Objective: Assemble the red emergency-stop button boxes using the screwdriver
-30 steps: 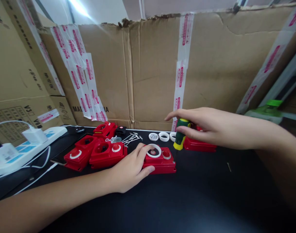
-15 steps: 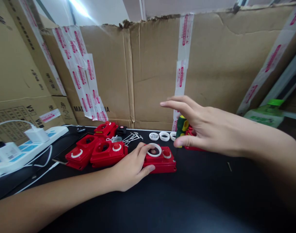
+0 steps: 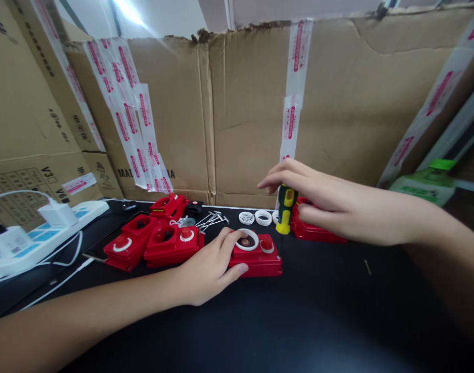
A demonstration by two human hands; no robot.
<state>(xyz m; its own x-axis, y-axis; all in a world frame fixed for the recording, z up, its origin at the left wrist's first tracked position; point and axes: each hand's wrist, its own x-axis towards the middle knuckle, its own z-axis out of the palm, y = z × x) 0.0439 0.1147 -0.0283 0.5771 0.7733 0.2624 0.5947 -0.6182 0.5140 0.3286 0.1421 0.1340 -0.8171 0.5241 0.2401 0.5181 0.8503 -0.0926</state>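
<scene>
My left hand (image 3: 215, 267) rests on a red plastic box (image 3: 258, 267), its fingers on the left end and its thumb along the front side. A white ring (image 3: 255, 243) lies round the dark opening in the box's top, beside a round red knob (image 3: 266, 243). My right hand (image 3: 322, 199) is closed round the upper part of a green and yellow screwdriver (image 3: 286, 204). The screwdriver stands nearly upright, its thin shaft pointing down at the box's right corner, where a small screw shows. Whether the tip sits in the screw I cannot tell.
Several similar red boxes (image 3: 172, 251) stand to the left, with another red box (image 3: 318, 233) behind my right hand. T-shaped metal pins (image 3: 211, 220), white rings (image 3: 263, 218), a loose screw (image 3: 367, 267) and a power strip (image 3: 91, 210) lie on the black table.
My right hand has gone from spread fingers beside the screwdriver to gripping its handle. The screwdriver has moved slightly left and down towards the box's corner. My left hand stays put.
</scene>
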